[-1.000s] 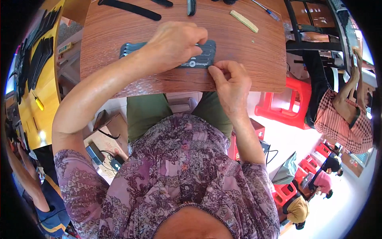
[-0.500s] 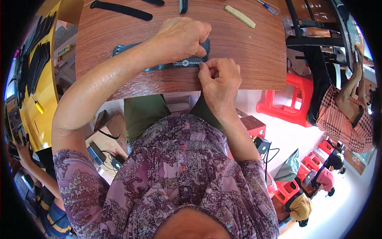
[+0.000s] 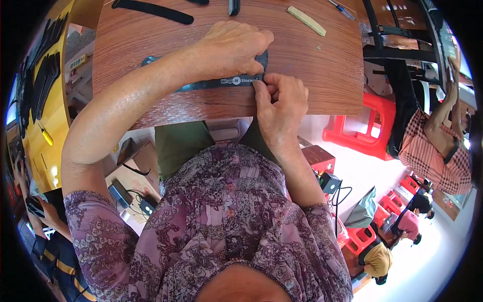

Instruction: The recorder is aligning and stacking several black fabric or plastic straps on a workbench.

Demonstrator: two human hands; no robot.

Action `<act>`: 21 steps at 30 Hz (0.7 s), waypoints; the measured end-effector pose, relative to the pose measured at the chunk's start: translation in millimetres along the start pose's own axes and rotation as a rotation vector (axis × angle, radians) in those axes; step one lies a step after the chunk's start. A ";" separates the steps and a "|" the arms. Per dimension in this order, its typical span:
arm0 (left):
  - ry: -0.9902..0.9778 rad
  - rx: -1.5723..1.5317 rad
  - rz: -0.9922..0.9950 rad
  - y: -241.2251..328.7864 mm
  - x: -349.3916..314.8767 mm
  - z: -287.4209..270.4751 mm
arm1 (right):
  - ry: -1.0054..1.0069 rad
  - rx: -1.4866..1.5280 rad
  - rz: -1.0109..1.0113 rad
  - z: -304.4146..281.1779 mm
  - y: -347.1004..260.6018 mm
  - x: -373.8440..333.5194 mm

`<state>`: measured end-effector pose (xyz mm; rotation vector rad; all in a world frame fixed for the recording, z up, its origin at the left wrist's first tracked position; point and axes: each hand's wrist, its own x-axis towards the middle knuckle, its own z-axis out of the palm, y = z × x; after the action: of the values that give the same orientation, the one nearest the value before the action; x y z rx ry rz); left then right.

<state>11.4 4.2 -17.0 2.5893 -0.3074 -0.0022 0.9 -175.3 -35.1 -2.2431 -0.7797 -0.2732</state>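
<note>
A dark strap with pale print (image 3: 214, 83) lies across the near part of the brown table. Its bluish, shiny left end shows past my forearm, and my left arm covers much of its middle. Curled over the strap's right end, my left hand (image 3: 234, 48) has its fingertips closed on the edge. My right hand (image 3: 283, 105) pinches the near right corner between thumb and bent forefinger. Both hands nearly meet there, and what lies under the fingers is hidden.
Farther back on the table (image 3: 327, 75) lie a long black strap (image 3: 153, 12), a short black piece (image 3: 234, 7), a yellowish strip (image 3: 307, 21) and a pen (image 3: 342, 9). A yellow table (image 3: 50, 161) with black straps stands left, a red stool (image 3: 359, 128) right. Other people sit nearby.
My left hand has shifted slightly to the right at the strap's end. The right hand keeps its pinch at the corner with hardly any movement.
</note>
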 end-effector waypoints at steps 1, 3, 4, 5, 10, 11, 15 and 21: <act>0.010 -0.008 0.001 -0.3 -0.6 0.0 | 0.002 -0.028 -0.015 0.6 -1.1 0.3; 0.012 -0.009 -0.004 0.2 0.4 0.6 | 0.004 -0.018 0.006 1.4 0.1 -0.6; 0.012 -0.009 -0.008 0.5 1.1 0.8 | 0.008 -0.006 0.027 1.7 0.5 -1.0; 0.012 -0.010 -0.009 0.5 1.3 0.6 | 0.006 -0.005 0.027 2.1 0.3 -0.9; 0.008 -0.036 -0.028 -2.2 1.8 2.0 | -0.029 0.061 0.190 -0.3 -7.3 5.0; 0.006 -0.038 -0.025 -2.3 2.9 2.1 | -0.028 0.059 0.193 -0.2 -6.1 5.9; 0.003 -0.056 -0.037 -2.6 7.8 -0.7 | -0.032 0.075 0.200 4.6 -0.4 8.9; -0.020 -0.043 -0.049 -3.3 14.4 0.7 | -0.012 0.056 -0.148 17.2 -17.1 -10.1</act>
<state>26.1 3.5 -18.5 2.5550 -0.2489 -0.0521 -18.2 -158.3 -41.6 -2.1396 -0.9499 -0.3048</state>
